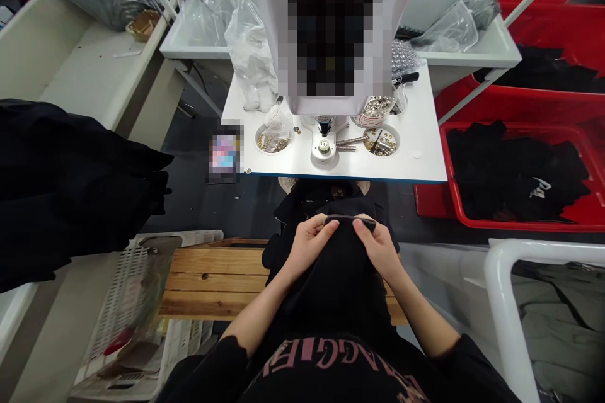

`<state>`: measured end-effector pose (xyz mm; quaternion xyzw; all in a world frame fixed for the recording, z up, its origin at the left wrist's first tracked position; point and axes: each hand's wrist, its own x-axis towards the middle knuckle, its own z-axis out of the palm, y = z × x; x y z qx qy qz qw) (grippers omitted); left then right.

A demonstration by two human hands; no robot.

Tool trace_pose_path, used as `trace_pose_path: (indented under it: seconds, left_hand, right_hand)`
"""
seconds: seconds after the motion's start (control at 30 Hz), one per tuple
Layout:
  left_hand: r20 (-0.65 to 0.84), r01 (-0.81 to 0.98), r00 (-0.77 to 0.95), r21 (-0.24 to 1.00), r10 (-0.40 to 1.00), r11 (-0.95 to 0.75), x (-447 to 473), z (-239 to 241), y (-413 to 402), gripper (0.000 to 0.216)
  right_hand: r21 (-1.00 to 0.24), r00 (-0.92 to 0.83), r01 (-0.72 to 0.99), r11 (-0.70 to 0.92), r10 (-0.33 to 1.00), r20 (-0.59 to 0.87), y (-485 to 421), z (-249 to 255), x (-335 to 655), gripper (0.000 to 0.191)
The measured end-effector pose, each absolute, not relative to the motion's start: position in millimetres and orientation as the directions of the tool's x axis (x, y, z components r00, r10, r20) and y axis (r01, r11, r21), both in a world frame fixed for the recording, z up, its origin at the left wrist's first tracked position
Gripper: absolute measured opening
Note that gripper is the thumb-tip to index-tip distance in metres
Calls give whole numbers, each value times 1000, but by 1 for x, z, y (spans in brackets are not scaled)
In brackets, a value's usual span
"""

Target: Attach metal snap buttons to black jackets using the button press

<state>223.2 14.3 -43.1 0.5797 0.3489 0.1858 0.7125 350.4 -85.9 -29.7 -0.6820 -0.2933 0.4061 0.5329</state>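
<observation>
Black garment lies along the person's lap, gripped in both hands, neither hand open. Left hand curls around the left end of the garment's dark edge band, pinching it between thumb and fingers. Right hand pinches the right end the same way. Band runs crosswise and nearly level between the hands, neither hand clearly nearer to its middle. Garment's long axis runs from the lap out toward 12 o'clock, between the forearms.

Person's black shirt with pink lettering sits at 6 o'clock. Wooden bench lies under and beside the garment at 9 o'clock. White table stands at 12 o'clock, holding a metal press with a round dish of metal studs at its right and another dish at its left. Red crate of black cloth sits at 2 o'clock. Black clothing pile hangs at 9 o'clock. White plastic basket lies at 8 o'clock, white rail at 4 o'clock.
</observation>
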Motion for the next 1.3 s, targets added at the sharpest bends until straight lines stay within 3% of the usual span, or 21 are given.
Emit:
trace_pose_path:
  seconds: [0.17,0.37,0.63,0.8,0.93,1.17,1.23,1.3]
  left_hand:
    - [-261,164,668,965,697,204,222,-46,15,35]
    - [-252,179,696,968,673,178,224,-48,21,32]
    - [-266,135,710,960,652,246,231,-43,21,33]
    - [-295,151,733,949,613,276,227,-46,21,35]
    - [-274,168,756,959,595,229,225,-52,17,35]
    - [-303,124,719,941,625,314,231,-59,12,36]
    - [-324,80,684,924,654,375,233,-64,16,38]
    - [-356,32,643,897,678,440,233,-71,22,41]
  right_hand:
    - [-957,595,30,-288,774,-214,-86,-34,353,44]
    - [-960,430,-21,-281,864,-262,-91,-30,355,33]
    - [-963,524,-78,-260,811,-261,-100,-32,349,25]
    - [-969,606,-22,-246,768,-209,-109,-35,357,42]
    - [-963,553,-104,-249,791,-264,-111,-36,357,35]
    - [-931,556,165,-326,810,-185,-107,-35,372,31]
    - [-917,623,286,-278,781,-43,-101,-38,402,32]
    - [-830,735,477,-290,650,195,-94,-45,445,33]
